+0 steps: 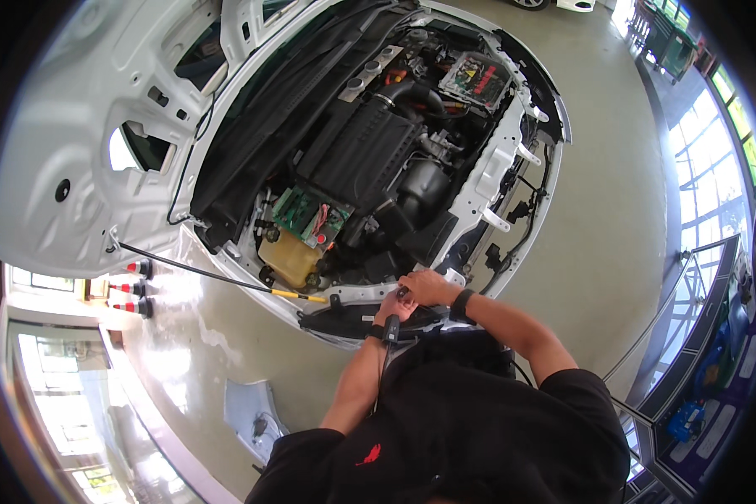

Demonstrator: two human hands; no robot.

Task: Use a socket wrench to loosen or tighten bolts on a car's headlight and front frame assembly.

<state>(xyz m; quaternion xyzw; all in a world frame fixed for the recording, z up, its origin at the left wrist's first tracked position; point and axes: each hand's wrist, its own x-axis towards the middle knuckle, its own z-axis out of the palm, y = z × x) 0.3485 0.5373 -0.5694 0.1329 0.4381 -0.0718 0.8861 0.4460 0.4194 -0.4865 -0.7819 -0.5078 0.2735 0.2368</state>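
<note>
Both of my hands are together at the near front edge of a white car's open engine bay. My right hand [429, 288] has its fingers closed around a small dark piece [403, 292]. Just left of it and lower, my left hand [397, 308] is closed against the same piece from below. Its kind is too small and too covered by fingers to tell. The white front crossmember [365, 293] runs right beside the hands. A yellow-ended prop rod [298, 295] reaches from the raised hood [76, 109] to this edge, left of my hands.
A tan fluid tank [290, 259] and a green circuit board [298, 212] sit near the left of the bay. A black engine cover [357, 151] fills its middle. A grey panel [248, 412] lies on the floor, with red-and-white cones [130, 289] farther left.
</note>
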